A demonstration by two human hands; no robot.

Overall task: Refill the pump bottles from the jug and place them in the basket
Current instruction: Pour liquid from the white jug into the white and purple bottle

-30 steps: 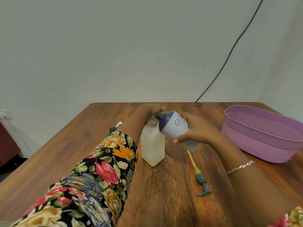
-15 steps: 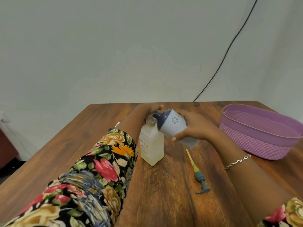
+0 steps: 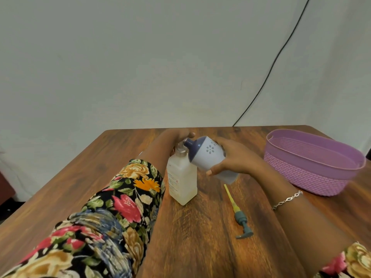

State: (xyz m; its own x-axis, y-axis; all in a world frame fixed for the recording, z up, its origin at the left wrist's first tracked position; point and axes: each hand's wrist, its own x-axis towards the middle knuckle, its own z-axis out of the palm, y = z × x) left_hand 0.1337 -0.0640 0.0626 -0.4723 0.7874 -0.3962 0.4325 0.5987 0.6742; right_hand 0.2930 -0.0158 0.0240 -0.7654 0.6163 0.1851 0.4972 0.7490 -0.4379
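Pouring seems underway: fingers of the right hand clamp the tilted jug, spout at the bottle on the tabletop, left hand gripping its neck. Next: refit the pump lying nearby.

Purple basket, floral sleeve, brown table

At centre frame, the left grip has most of its fingers hidden behind the neck of the bottle (one fingertip peeks out). The spout of the jug covers the bottle's mouth, so any flow cannot be told. The bottle's label print is too small to read. At right, the near wall of the basket hides its floor.
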